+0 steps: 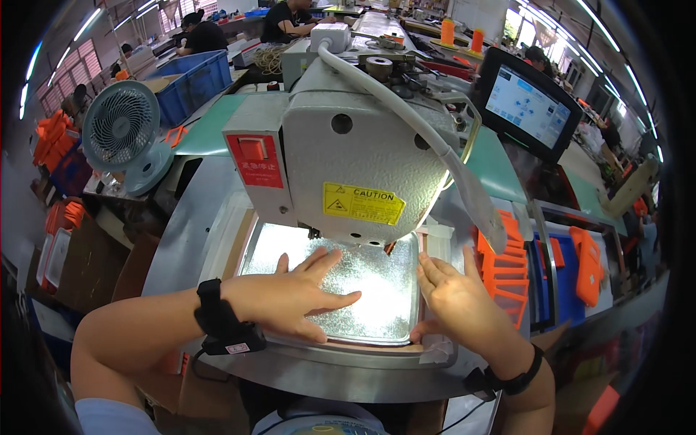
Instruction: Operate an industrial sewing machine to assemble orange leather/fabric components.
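Note:
A shiny silver rectangular sheet or shallow tray [370, 319] lies inside a framed holder [239, 203] on the metal bed, beneath the grey machine head [362, 159]. My left hand [297, 293] rests spread over the sheet’s left and middle part, fingers apart. Along the sheet’s right edge is my right hand [457, 297], with fingers extended upward and the thumb down at the lower right corner. Both wrists wear black straps with small devices. The needle area under the head is mostly hidden.
Orange slotted parts [507, 275] and blue trays [565, 290] sit at the right, below a monitor [525, 101]. A fan [123, 130] and blue bin [188, 80] stand at back left. Co-workers [203, 36] are farther back. Cardboard boxes [101, 268] flank the bed at left.

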A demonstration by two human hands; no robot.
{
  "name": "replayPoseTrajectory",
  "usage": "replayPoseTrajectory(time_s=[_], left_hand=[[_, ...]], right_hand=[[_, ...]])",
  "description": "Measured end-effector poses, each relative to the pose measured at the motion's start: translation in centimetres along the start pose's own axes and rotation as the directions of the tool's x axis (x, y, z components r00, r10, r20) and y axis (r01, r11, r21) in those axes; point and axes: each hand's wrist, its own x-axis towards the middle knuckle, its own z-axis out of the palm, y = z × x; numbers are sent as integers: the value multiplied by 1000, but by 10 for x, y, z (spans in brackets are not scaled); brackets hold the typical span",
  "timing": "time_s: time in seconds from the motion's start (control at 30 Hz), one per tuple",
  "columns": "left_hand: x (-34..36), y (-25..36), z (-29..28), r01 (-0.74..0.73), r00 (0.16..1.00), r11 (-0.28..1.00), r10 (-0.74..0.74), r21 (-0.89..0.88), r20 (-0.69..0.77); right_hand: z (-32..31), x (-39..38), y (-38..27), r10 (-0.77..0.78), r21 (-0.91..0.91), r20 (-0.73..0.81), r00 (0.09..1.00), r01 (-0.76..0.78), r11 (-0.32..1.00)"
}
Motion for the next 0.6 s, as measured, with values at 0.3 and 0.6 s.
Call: replayPoseTrajectory(time_s=[0.3,0.6], left_hand=[[-1,10,3,61,996,998,-63,-25,-56],[0,9,1,42,998,999,-42,-1,-55]], right_hand=[[7,3,-1,-24,-111,-21,999,22,994],[-1,5,3,-71,-69,-17,997,70,995]])
